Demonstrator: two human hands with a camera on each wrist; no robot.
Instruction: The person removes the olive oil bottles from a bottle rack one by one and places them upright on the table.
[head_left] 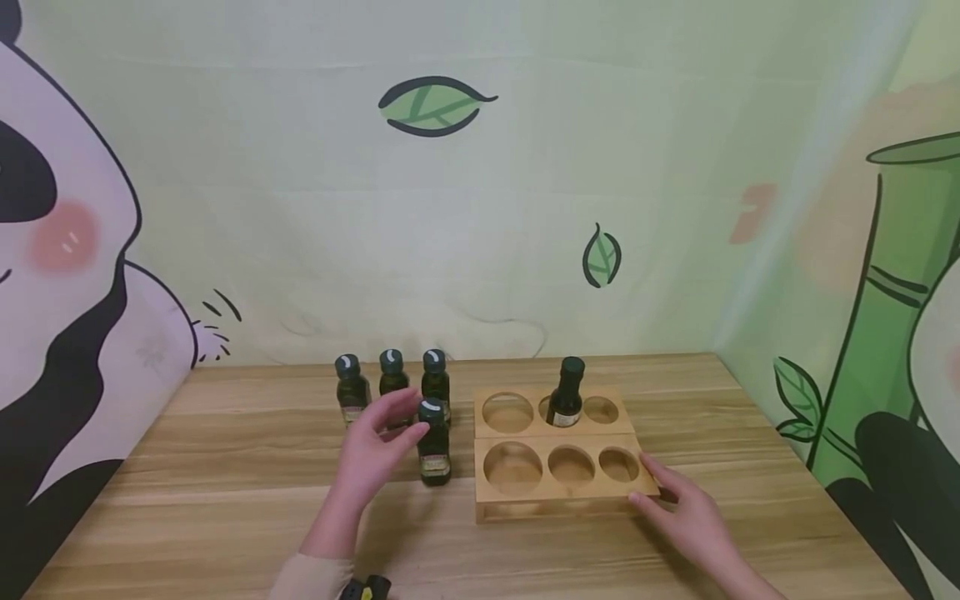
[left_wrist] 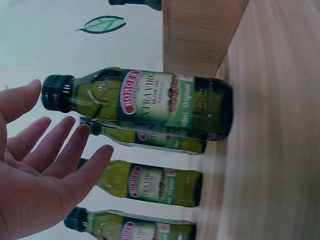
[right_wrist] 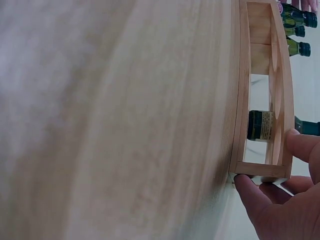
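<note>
My left hand (head_left: 375,446) is beside the nearest small olive oil bottle (head_left: 434,450), its thumb and fingers spread around the dark cap. In the left wrist view that bottle's green label faces the camera; the thumb tip is at the cap's edge and the fingers stand apart from the glass. My right hand (head_left: 693,518) holds the right end of a wooden bottle rack (head_left: 551,438), thumb on the top board and fingers against the side, as the right wrist view shows. A slimmer dark bottle (head_left: 566,402) stands in the rack's back middle hole.
Behind my left hand, three more olive oil bottles stand in a row, including a left one (head_left: 351,393) and a right one (head_left: 435,377). The wood-grain table (head_left: 225,492) ends at a fabric backdrop (head_left: 300,208) with panda and leaf drawings.
</note>
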